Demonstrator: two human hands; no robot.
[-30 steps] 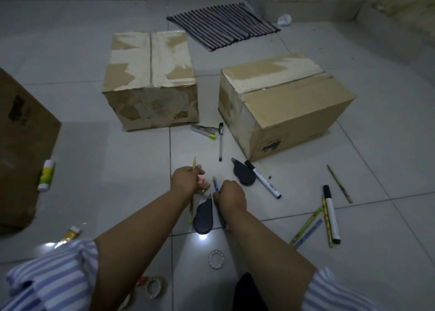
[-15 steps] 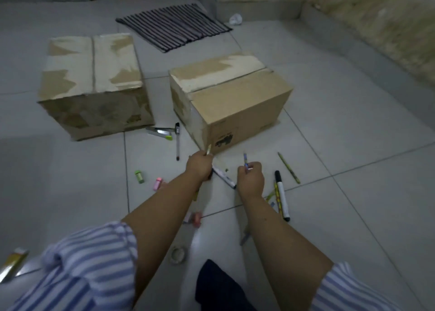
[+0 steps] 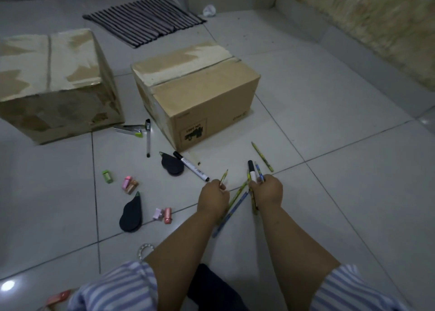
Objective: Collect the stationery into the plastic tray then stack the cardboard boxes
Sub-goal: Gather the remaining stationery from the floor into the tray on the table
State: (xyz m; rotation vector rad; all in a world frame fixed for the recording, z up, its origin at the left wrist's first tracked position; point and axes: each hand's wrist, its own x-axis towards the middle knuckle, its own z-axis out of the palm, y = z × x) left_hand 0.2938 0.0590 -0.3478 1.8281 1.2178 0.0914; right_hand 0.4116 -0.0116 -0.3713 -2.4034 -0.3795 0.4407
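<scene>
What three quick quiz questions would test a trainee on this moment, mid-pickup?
1. True or false: the left hand holds a pencil.
2. Which lies nearest the green eraser? A) pink eraser B) stapler C) striped mat
3. Fill in: the lone pencil on the floor lies to the ____ of the right hand.

Key: 1 true; 2 A; 3 far side, toward the cardboard box.
</scene>
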